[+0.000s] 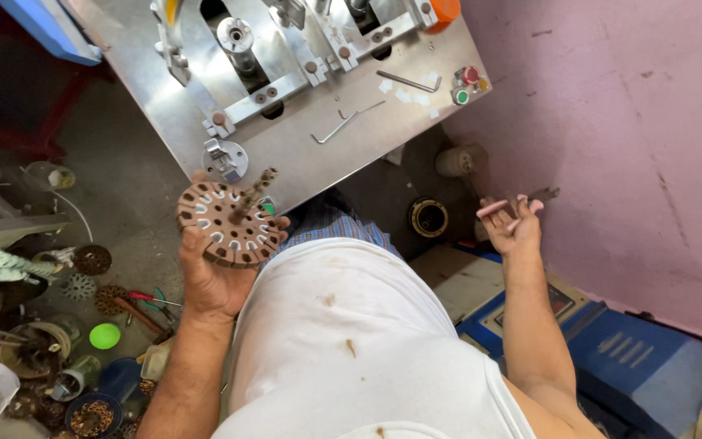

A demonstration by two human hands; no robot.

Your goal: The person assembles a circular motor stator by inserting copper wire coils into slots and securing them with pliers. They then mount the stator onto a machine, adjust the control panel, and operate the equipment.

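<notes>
Two hands are in view, both raised in front of a white-shirted torso. The left hand (209,276), at about nine o'clock from the torso, is clamped on a round brown slotted core (227,225) with a short shaft through its centre, fingers wrapped beneath the disc. The right hand (512,228), at about two o'clock, is closed around thin pink strips (497,207), which stick out past the fingertips. Low at seven o'clock, on the cluttered floor, a dark round tub (93,415) holds small brownish rings; a small green bowl (105,336) sits just above it, contents not discernible. Red-handled pliers (152,299) lie near the left wrist, and loose brown discs (92,259) rest at nine o'clock. Between the hands, at one o'clock, a dark round can (428,217) stands open on the floor; its inside is too dark to read. Farthest, at twelve o'clock, a steel machine table (302,146) carries hex keys (343,122) and red and green push buttons (465,85).
</notes>
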